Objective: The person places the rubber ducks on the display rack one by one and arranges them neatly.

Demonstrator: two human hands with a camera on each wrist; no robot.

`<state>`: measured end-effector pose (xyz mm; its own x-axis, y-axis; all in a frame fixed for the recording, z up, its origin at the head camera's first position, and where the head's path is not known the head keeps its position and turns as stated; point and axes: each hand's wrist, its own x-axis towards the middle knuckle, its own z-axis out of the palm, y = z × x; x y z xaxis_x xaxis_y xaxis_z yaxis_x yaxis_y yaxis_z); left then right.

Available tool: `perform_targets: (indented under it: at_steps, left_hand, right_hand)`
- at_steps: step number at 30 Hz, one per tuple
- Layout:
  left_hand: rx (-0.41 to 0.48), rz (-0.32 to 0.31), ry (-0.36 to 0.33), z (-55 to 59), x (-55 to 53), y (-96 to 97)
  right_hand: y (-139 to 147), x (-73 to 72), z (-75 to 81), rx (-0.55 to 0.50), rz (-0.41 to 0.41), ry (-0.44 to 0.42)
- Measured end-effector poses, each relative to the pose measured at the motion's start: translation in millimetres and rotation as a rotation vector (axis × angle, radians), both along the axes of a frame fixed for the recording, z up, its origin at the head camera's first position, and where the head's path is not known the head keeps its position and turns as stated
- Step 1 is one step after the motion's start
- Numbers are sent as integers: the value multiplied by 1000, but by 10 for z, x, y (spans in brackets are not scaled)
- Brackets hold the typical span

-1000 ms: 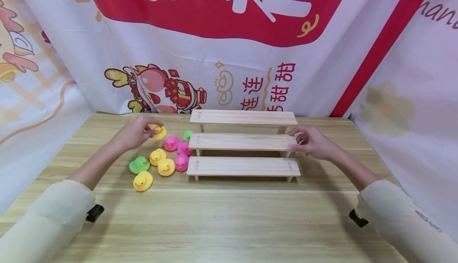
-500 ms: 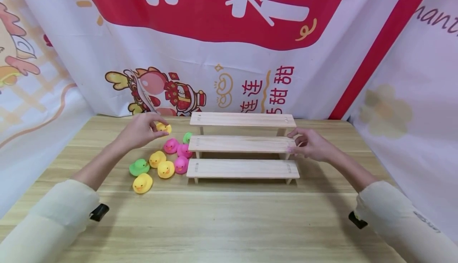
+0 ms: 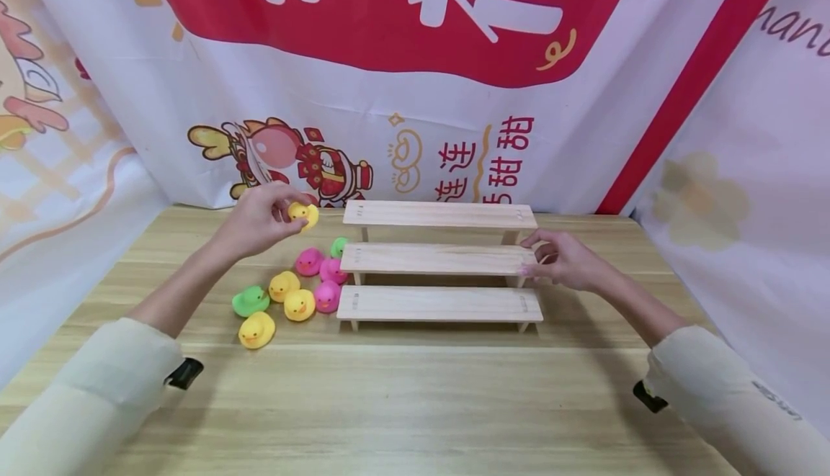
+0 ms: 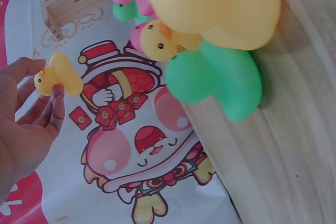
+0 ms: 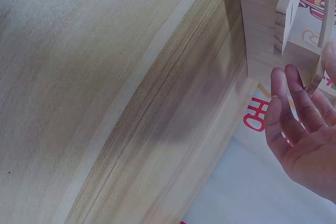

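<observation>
My left hand (image 3: 259, 222) pinches a yellow rubber duck (image 3: 306, 215) between thumb and fingers, raised above the back left of the table. The left wrist view shows the same duck (image 4: 65, 74) held at the fingertips, in front of the printed cloth. My right hand (image 3: 569, 263) grips the right end of the middle step of a three-tier wooden display stand (image 3: 434, 257). From the right wrist, the fingers (image 5: 296, 98) reach under that step's end, with the thumb on its other side. No ducks stand on the three steps.
Left of the stand sit several rubber ducks: yellow (image 3: 256, 330), green (image 3: 251, 302) and pink (image 3: 309, 262). One green duck (image 3: 339, 247) is partly hidden beside the stand. A printed cloth (image 3: 292, 87) hangs behind the wooden table (image 3: 389, 404).
My left hand has lifted the yellow duck up from the table at the back and brought it slightly right, toward the stand. The right hand has stayed at the middle step's end.
</observation>
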<state>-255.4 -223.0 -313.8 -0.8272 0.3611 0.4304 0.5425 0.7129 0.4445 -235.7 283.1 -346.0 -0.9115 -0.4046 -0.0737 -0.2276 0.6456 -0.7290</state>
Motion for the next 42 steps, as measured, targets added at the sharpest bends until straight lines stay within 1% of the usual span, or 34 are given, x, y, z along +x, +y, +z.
perform_targets:
  at_steps: [5, 12, 17, 20, 25, 34, 42]
  left_hand:
    - [8, -16, 19, 69, 0, 71]
    - [79, -30, 34, 108, 1, 152]
    - [100, -36, 31, 140, -17, 254]
    - [114, -54, 36, 145, -31, 327]
    - [152, -103, 68, 143, -69, 465]
    - [201, -158, 25, 160, -117, 722]
    - [177, -192, -5, 159, -123, 916]
  right_hand:
    - [3, 2, 1, 1, 5, 2]
    - [3, 4, 6, 0, 2, -6]
    - [10, 4, 2, 0, -7, -2]
    - [11, 2, 0, 1, -10, -2]
    - [4, 0, 4, 0, -10, -8]
    - [3, -2, 3, 0, -11, -13]
    - [3, -7, -4, -9, -4, -4]
